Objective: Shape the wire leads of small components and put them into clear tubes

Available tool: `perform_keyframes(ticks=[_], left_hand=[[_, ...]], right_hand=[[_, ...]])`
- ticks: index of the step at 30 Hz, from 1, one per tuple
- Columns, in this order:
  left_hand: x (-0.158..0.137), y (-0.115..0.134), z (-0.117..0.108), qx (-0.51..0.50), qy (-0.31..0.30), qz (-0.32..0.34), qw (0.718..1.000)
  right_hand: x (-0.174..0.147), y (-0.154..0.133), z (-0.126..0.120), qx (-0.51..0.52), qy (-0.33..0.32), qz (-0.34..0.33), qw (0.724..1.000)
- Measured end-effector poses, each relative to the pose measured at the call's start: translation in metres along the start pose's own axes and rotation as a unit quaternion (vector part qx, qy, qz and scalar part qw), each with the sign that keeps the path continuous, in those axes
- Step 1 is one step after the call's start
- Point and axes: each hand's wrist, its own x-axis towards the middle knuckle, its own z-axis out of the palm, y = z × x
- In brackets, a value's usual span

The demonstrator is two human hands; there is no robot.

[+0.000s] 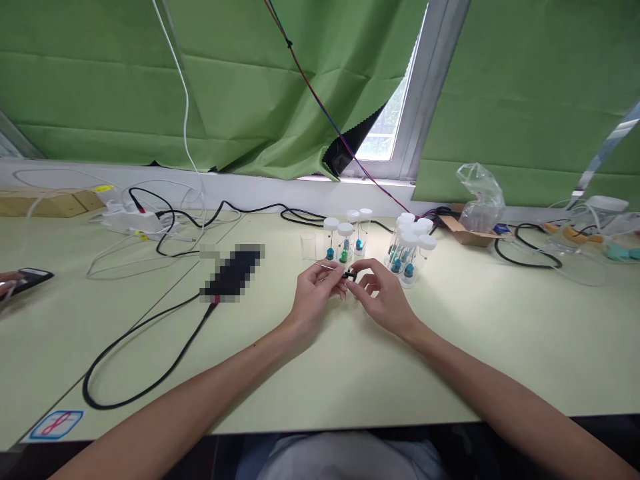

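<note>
My left hand (pixel 315 290) is closed in a pinch, with a thin pale rod (pixel 325 265) sticking out to the left from its fingers. Between both hands is a small dark piece (pixel 350 275), its exact kind too small to make out. The fingertips of my right hand (pixel 383 293) pinch it from the right side. Just beyond my hands stand several clear vials (pixel 345 241) with white caps and blue or green pieces inside. A tighter cluster of similar capped vials (pixel 409 247) is beyond my right hand. An uncapped clear tube (pixel 309 247) stands left of the vials.
A pixelated dark object (pixel 233 272) with a black cable (pixel 150 393) lies on the left of the table. Further back are a white power strip (pixel 135 220) and cords. At far left, another person's hand (pixel 7 283) holds a phone (pixel 33 275). A cardboard box (pixel 465 233) sits back right.
</note>
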Motion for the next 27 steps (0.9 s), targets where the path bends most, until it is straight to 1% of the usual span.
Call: perform_keyframes(ticks=[4,8,13,21,27], left_hand=[[-0.0001,0.0009,0.0005,-0.001,0.000,-0.001,1.000],[0.0005,0.0005,0.0000,0.004,-0.004,0.003,1.000],[-0.0001,0.0003,-0.0003,0.005,-0.009,0.001,1.000],[-0.0014,-0.0003,0.0006,0.004,-0.015,-0.002,1.000],[0.0021,-0.0001,-0.0003,-0.002,0.001,0.007,1.000]], right_hand=[[0.0006,0.0032,0.0004,0.004,-0.001,-0.012,1.000],[0.0013,0.0053,0.0009,0.010,0.001,-0.010,1.000],[0.0005,0.0059,0.0009,0.023,-0.001,0.000,1.000],[0.0004,0.0030,0.0014,0.044,-0.012,0.035,0.998],[-0.0006,-0.0004,-0.0005,0.011,-0.008,0.011,1.000]])
